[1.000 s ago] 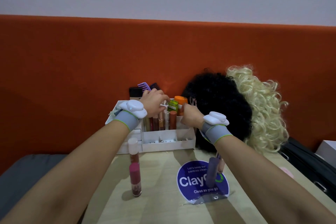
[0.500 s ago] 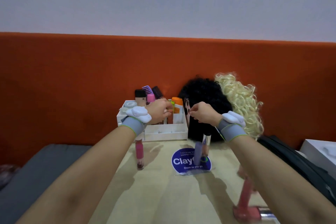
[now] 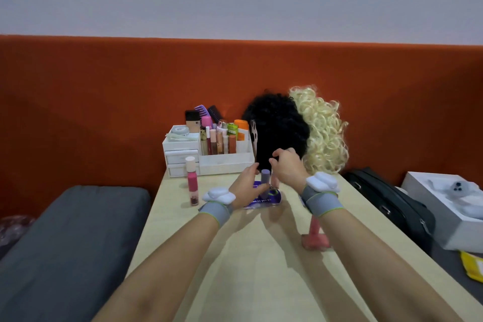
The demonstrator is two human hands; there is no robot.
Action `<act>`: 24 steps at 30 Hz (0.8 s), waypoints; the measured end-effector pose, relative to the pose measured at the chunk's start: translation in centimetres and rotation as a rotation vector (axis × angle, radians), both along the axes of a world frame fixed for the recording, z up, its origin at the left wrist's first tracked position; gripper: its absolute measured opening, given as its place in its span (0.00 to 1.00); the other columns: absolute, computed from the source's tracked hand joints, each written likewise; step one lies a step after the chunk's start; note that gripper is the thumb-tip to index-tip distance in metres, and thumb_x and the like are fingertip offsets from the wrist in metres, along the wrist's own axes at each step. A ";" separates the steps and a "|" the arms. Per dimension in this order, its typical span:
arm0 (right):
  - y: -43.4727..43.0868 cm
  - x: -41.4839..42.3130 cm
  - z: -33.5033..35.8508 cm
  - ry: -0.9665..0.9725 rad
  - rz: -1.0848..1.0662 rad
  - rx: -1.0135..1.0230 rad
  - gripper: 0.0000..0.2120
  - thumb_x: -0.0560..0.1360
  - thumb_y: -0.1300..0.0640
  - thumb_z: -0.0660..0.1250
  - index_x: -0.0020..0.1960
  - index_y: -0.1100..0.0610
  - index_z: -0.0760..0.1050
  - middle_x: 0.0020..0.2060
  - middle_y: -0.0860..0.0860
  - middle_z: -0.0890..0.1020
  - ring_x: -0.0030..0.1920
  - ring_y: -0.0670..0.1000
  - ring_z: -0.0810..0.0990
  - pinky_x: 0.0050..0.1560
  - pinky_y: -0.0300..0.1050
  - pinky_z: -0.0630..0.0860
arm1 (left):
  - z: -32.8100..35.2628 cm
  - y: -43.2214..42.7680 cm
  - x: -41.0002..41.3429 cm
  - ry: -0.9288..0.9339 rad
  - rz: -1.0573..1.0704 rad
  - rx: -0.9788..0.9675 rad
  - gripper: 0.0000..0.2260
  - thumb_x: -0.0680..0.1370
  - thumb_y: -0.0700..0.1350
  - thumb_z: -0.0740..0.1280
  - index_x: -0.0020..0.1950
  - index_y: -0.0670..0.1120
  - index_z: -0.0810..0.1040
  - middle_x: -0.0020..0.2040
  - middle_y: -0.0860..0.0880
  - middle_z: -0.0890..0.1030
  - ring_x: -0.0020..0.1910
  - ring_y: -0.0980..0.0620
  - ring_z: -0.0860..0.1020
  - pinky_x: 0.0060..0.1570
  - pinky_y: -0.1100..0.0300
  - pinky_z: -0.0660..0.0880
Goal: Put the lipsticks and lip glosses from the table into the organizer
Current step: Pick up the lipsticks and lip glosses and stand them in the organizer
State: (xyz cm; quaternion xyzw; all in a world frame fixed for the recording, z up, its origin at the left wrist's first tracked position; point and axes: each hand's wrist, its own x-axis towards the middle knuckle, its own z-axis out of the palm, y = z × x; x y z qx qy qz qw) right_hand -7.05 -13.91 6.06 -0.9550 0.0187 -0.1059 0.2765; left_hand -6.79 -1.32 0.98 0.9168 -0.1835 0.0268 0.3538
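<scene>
I see the pale wooden table [image 3: 261, 269] running away from me to the white plastic organizer [image 3: 209, 154] at its far edge, its upright slots already packed with tubes. Between me and it sit both hands, meeting over the round purple sticker [image 3: 264, 200].

My left hand [image 3: 245, 187] is spread, fingers curved round the near-left side of the mauve-capped lip gloss tube [image 3: 265, 178], which stands upright on the sticker, long axis vertical. I read it as cupping, not yet clamped; contact is hard to confirm. My right hand [image 3: 286, 168] hovers just right of that tube, thumb and forefinger pinched close together; whether they hold a second slim tube behind, I cannot tell.

The left hand is the nearer to the mauve tube, so I judge the grasp falls to it, then a lift forward and left to the organizer.

Still out: the pink lip gloss bottle with a cream cap [image 3: 192, 181], standing well left, and a coral-pink tube [image 3: 315, 236] by my right forearm.
</scene>
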 end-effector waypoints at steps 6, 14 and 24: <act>1.8 -2.7 -3.8 -0.133 -0.029 0.130 0.15 0.79 0.65 0.54 0.63 0.66 0.69 0.61 0.63 0.69 0.60 0.63 0.72 0.57 0.49 0.69 | -2.6 -0.1 -0.3 0.068 0.075 -0.101 0.29 0.75 0.44 0.68 0.72 0.40 0.59 0.64 0.39 0.73 0.62 0.40 0.73 0.62 0.45 0.71; 4.0 -4.5 -8.9 -0.133 -0.099 0.376 0.26 0.78 0.62 0.57 0.74 0.60 0.55 0.60 0.63 0.69 0.58 0.63 0.74 0.60 0.56 0.72 | -4.9 2.7 -2.2 -0.071 0.115 0.234 0.19 0.79 0.48 0.60 0.67 0.42 0.71 0.68 0.45 0.73 0.67 0.45 0.70 0.66 0.55 0.66; 3.4 -4.8 -10.1 -0.050 -0.076 0.326 0.20 0.77 0.65 0.57 0.69 0.65 0.63 0.64 0.61 0.68 0.62 0.59 0.72 0.57 0.38 0.65 | -5.8 3.2 -2.6 -0.108 0.086 0.313 0.19 0.80 0.49 0.57 0.70 0.44 0.69 0.72 0.47 0.69 0.71 0.49 0.66 0.71 0.54 0.60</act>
